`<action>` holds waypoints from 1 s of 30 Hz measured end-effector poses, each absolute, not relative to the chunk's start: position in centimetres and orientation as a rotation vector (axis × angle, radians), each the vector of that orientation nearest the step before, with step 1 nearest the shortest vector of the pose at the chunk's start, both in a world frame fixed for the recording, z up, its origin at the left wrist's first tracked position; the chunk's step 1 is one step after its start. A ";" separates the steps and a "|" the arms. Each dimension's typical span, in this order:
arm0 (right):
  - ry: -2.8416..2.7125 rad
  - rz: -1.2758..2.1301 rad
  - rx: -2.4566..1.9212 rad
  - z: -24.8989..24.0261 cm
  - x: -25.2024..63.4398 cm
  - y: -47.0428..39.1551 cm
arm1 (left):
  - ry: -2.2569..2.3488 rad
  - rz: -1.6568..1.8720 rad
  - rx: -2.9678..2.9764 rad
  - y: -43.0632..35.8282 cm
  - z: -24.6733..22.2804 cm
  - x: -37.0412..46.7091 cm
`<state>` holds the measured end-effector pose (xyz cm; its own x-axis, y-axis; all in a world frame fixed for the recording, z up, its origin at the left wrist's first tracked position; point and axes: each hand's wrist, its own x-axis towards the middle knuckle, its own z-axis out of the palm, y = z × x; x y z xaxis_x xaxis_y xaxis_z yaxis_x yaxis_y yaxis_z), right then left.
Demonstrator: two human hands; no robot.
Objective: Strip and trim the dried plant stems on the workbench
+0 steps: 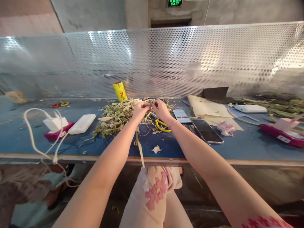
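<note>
My left hand [141, 110] and my right hand [160, 109] meet above the right part of a pile of dried, pale green plant strips [116, 118]. Both hands have their fingertips pinched close together, almost touching. Whatever lies between the fingers is too small to make out. Yellow-handled scissors [162, 125] lie on the table just below my right hand, partly covered by the wrist. A long pale strip [140, 152] hangs over the table's front edge below my left hand. Near it rests a small whitish scrap [156, 149].
Behind the pile stands a yellow cardboard tube [120, 91] against a perforated metal screen [166, 60]. Two phones, a lit one [181, 116] and a dark one [207, 131], lie right. Leftward are a white power bank [82, 123], a magenta power strip [58, 131] and loose cables.
</note>
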<state>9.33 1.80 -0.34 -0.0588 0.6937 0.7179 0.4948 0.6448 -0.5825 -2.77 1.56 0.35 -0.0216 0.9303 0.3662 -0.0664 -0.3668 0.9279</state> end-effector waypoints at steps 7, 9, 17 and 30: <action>-1.715 0.171 -0.953 -0.1 9.3 1.6 | 0.932 1.541 1.432 1.7 0.2 -2.8; -1.722 0.189 -0.933 -0.1 9.3 1.5 | 0.922 1.573 1.435 1.9 0.1 -2.9; -1.675 0.366 -0.890 -0.1 9.3 1.4 | 0.896 1.626 1.413 1.8 0.1 -2.9; -1.433 0.947 -0.977 0.6 9.3 1.1 | 1.105 1.658 1.827 1.3 0.2 -3.3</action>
<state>9.27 1.12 0.61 -0.0536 0.9403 0.3360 0.0590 0.3389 -0.9390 -3.26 1.30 0.19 -0.0351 0.7866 0.6165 0.2660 -0.5873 0.7644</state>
